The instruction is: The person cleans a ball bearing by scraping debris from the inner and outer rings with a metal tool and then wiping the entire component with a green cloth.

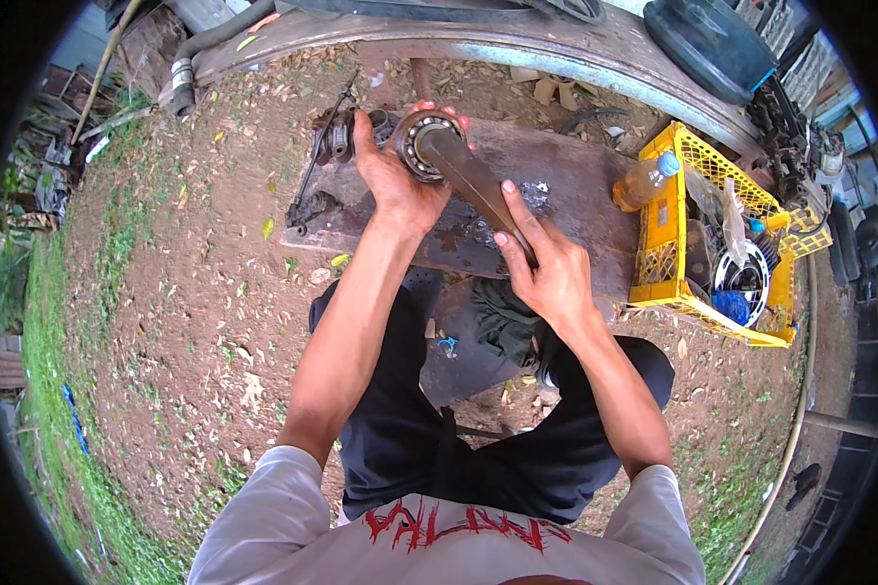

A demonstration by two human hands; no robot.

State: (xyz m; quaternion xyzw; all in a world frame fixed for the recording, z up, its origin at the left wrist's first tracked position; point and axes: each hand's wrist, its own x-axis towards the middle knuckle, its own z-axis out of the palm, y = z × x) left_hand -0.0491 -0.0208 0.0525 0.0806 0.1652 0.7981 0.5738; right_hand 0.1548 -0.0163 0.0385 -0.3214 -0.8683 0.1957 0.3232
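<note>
Over the wooden board [595, 224], my left hand [405, 190] cups a ball bearing [412, 148] whose balls show around its ring. The thumb stands up on its left and the fingertips show behind its upper edge. My right hand [554, 268] grips the lower end of a tapered brown bar [473, 183], index finger stretched along it. The bar's rounded far end lies over the middle of the bearing. Whether it passes into the bearing I cannot tell. On the board left of my left hand are dark metal parts [338, 136] and a thin rod [312, 161].
A yellow crate [668, 229] with mixed parts stands at the board's right, a bottle of amber liquid [634, 183] against its side. A black container [709, 47] sits on the bench [517, 51] at the back. Dark cloth [505, 322] lies between my knees.
</note>
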